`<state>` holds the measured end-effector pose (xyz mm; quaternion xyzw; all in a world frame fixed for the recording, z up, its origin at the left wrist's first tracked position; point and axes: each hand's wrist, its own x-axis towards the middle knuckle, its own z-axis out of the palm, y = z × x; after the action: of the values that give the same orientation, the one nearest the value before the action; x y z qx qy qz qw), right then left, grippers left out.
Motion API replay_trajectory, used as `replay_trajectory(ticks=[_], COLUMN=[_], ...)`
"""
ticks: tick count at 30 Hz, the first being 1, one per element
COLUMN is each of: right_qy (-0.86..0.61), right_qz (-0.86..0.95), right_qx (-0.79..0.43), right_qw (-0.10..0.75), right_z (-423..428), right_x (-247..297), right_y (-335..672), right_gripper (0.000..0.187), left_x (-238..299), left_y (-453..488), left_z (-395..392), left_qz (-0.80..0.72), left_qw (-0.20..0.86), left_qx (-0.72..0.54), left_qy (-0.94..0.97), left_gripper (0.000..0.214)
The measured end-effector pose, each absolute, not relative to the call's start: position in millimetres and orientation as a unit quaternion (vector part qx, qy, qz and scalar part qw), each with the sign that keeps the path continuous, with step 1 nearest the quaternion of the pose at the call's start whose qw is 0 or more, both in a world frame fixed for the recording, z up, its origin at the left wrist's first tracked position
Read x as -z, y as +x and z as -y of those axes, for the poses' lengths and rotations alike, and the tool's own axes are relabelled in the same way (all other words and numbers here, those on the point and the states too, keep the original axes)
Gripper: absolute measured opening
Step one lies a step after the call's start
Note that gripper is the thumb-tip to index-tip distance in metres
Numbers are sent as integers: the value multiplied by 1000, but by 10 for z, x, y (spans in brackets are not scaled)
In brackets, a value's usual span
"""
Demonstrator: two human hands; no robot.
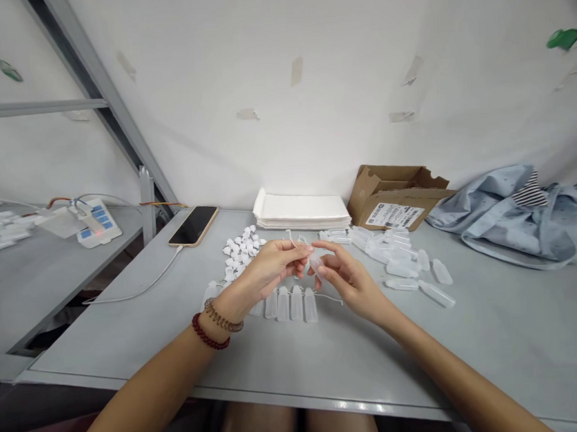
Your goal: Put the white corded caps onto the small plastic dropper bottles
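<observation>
Centrally, above a grey, smooth-surfaced worktop (354, 361), two bare hands meet over a small, translucent plastic bottle (315, 262). The right hand (348, 276) pinches this bottle between thumb and fingers, holding it tilted and clear of the surface. The left hand (270, 266), reaching from the opposite side, has thumb and forefinger pressed together on a thin white cord (290, 235), whose free end projects above the thumb; its exact contact with the bottle is hidden. A brown beaded bracelet (223, 316) and a dark red beaded bracelet (210, 336) encircle the left wrist.

Below the hands lies a row of similar translucent bottles (296, 306), side by side, with white cord along their upper ends. Beyond the left hand is a heap of small, white, pointed caps (237, 249); beyond the right, a loose pile of translucent bottles (399, 252).

Along the wall stand a stack of flat white packets (302, 210) and, just beside it, an open brown cardboard box (389, 201) bearing a white label. Crumpled light-blue fabric (502, 224) lies at far right; at left, a black-screened smartphone (193, 226) is joined to a white cable (147, 286).
</observation>
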<state>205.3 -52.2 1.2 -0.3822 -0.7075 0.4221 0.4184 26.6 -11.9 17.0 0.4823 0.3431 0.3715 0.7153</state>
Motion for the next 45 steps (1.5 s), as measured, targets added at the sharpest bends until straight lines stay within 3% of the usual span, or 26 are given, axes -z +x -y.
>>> replay_trajectory(ticks=[5, 8, 12, 15, 18, 23, 27, 31, 37, 45], right_qy=[-390, -383, -415, -453, -462, -493, -516, -523, -438, -436], right_qz=[717, 715, 704, 679, 650, 594, 648, 670, 603, 625], right_qx=[-353, -322, -243, -192, -230, -304, -238, -137, -467, -507], right_qw=[457, 488, 522, 544, 558, 558, 507, 508, 476, 402], right_z=[517, 516, 524, 529, 541, 596, 606, 529, 432, 449], right_x=[46, 61, 74, 77, 76, 81, 27, -107, -233, -274], right_y=[2045, 2033, 2028, 2030, 2014, 1938, 1952, 2102, 2284, 2337], right_gripper=[33, 29, 25, 23, 24, 24, 24, 23, 25, 25], left_x=[-134, -153, -186, -158, -88, 16, 10, -64, -97, -46], left_y=[291, 325, 367, 389, 410, 452, 444, 396, 385, 394], left_z=[103, 134, 208, 267, 321, 362, 325, 286, 290, 280], left_qz=[-318, -365, -493, -398, -288, -284, -288, -252, -207, -228], left_qw=[774, 737, 462, 234, 104, -33, -10, 79, 125, 86], left_qx=[-354, -354, -438, -463, -428, -383, -411, -424, -419, -395], left_qy=[418, 446, 593, 757, 850, 878, 865, 866, 875, 886], left_gripper=[23, 29, 36, 30, 38, 43, 32, 42, 55, 58])
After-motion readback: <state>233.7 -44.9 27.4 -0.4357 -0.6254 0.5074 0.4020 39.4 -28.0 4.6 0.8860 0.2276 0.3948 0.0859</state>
